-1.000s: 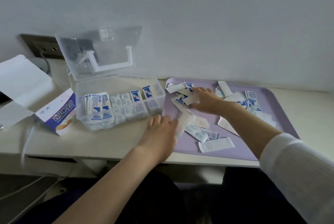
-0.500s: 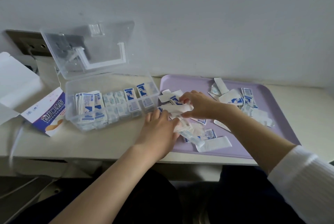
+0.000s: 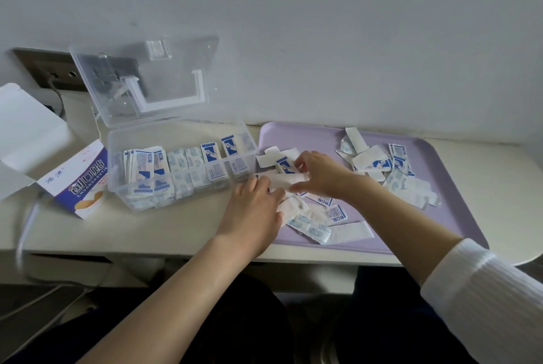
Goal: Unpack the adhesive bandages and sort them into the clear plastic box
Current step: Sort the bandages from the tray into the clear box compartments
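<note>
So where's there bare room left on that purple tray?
Bare: the tray's far-left strip by the wall, its near-right corner, and the table in front of the clear box. Crowded: the tray's near-left, where the left hand and right hand handle loose bandages, and its far-right heap.

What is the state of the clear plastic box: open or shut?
Open. Its lid stands raised behind it, and sorted bandages show inside the clear plastic box.
</note>
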The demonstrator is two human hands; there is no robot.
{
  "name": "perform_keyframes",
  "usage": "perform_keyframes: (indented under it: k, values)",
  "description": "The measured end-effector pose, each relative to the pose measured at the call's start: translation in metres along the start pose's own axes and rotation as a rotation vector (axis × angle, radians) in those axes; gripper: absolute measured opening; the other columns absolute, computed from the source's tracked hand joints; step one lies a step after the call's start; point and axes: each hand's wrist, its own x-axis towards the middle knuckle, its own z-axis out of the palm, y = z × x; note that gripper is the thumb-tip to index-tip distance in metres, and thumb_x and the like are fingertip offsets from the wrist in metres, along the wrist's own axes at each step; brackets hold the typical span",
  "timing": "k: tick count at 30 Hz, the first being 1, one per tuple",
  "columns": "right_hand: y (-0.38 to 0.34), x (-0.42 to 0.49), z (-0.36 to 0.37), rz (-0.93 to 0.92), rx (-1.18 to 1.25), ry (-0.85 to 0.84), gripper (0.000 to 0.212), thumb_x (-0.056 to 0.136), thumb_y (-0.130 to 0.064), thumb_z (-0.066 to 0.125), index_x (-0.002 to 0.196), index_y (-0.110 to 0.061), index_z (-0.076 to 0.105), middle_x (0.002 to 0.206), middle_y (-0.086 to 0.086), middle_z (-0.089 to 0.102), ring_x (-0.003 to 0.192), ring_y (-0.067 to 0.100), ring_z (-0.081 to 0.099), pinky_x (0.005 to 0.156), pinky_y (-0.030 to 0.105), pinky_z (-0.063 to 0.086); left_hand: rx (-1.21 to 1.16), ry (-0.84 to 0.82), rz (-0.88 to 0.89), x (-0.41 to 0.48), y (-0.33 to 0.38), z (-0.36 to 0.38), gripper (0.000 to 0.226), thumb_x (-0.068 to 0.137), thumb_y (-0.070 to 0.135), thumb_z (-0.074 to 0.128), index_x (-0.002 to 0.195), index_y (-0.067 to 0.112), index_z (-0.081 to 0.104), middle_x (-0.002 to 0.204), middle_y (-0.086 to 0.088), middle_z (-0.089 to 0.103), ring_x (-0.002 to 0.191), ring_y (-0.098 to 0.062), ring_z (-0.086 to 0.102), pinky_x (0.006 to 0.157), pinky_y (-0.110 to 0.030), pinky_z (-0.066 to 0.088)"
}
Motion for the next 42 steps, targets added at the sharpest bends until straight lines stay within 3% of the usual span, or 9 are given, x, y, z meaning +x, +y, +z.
perform_keyframes:
  k: [6,10,15,22,26,31,33,36,42]
  values:
    - [-0.007,-0.003,-0.004,0.08,-0.023,-0.074,0.036,0.084,-0.037,0.064,0.105,-0.009,0.059,0.09,0.003,0.053,0.092,0.024,0.045,0.061,0.023,0.034,0.005,-0.027,-0.023,0.001,0.002,0.001,0.036,0.095,0.032,0.037,0.131,0.026,0.04,0.139,-0.004,0.032,0.129,-0.025,0.026,0.103,-0.035,0.026]
    - [-0.009,-0.005,0.0,0.069,-0.043,-0.045,0.038,0.091,-0.033,0.053,0.113,-0.002,0.054,0.113,0.015,0.054,0.105,0.029,0.045,0.078,0.029,0.033,-0.001,-0.025,-0.021,0.003,0.002,0.002,0.036,0.095,0.031,0.036,0.131,0.027,0.039,0.135,-0.004,0.035,0.127,-0.025,0.027,0.1,-0.033,0.028]
    - [-0.01,-0.01,-0.001,0.129,0.103,0.054,0.033,0.093,-0.024,0.052,0.114,0.001,0.048,0.117,0.018,0.055,0.091,0.027,0.046,0.072,0.03,0.033,0.002,-0.03,0.003,0.002,0.0,0.003,0.038,0.096,0.032,0.035,0.134,0.028,0.038,0.134,-0.003,0.039,0.127,-0.024,0.028,0.101,-0.033,0.027]
    - [-0.017,-0.003,0.011,0.27,0.474,0.095,0.043,0.09,-0.024,0.056,0.122,0.003,0.042,0.117,0.016,0.055,0.104,0.029,0.054,0.072,0.027,0.04,-0.136,-0.052,0.014,-0.002,0.0,0.003,0.041,0.095,0.025,0.04,0.136,0.027,0.038,0.132,-0.003,0.039,0.125,-0.021,0.033,0.098,-0.033,0.035]
    - [-0.026,0.004,0.015,0.23,0.398,0.079,0.018,0.088,-0.021,0.053,0.093,-0.004,0.059,0.087,0.009,0.056,0.075,0.022,0.048,0.046,0.018,0.031,-0.138,-0.044,0.009,-0.002,0.0,0.004,0.042,0.095,0.024,0.04,0.136,0.025,0.039,0.134,-0.003,0.039,0.126,-0.022,0.033,0.098,-0.033,0.035]
    - [-0.026,0.005,0.01,0.231,0.398,0.082,0.021,0.088,-0.021,0.055,0.098,-0.004,0.063,0.082,0.007,0.055,0.074,0.023,0.049,0.047,0.02,0.031,-0.111,-0.067,0.023,-0.002,0.0,0.004,0.041,0.095,0.023,0.04,0.136,0.022,0.039,0.135,-0.004,0.039,0.126,-0.023,0.036,0.098,-0.034,0.035]
    - [-0.021,0.003,0.004,0.236,0.417,0.109,0.015,0.089,-0.022,0.055,0.084,-0.008,0.059,0.071,0.005,0.052,0.071,0.023,0.047,0.047,0.021,0.03,-0.105,-0.074,0.028,-0.001,-0.001,0.004,0.042,0.095,0.023,0.039,0.137,0.022,0.038,0.137,-0.004,0.039,0.127,-0.023,0.036,0.099,-0.034,0.034]
    - [-0.009,-0.003,-0.007,0.253,0.42,0.21,0.03,0.09,-0.023,0.054,0.063,-0.016,0.044,0.06,-0.002,0.043,0.061,0.019,0.042,0.048,0.023,0.028,-0.078,-0.088,0.031,0.0,0.0,0.004,0.042,0.096,0.025,0.039,0.137,0.02,0.038,0.138,-0.004,0.039,0.128,-0.023,0.036,0.1,-0.035,0.034]
    - [-0.003,-0.038,-0.017,0.096,0.261,0.303,0.022,0.092,-0.02,0.053,0.073,-0.014,0.044,0.062,-0.004,0.044,0.059,0.017,0.041,0.051,0.029,0.03,-0.249,0.23,-0.068,-0.002,0.004,-0.009,0.032,0.095,0.022,0.048,0.123,0.007,0.04,0.121,-0.01,0.043,0.105,-0.024,0.051,0.087,-0.031,0.044]
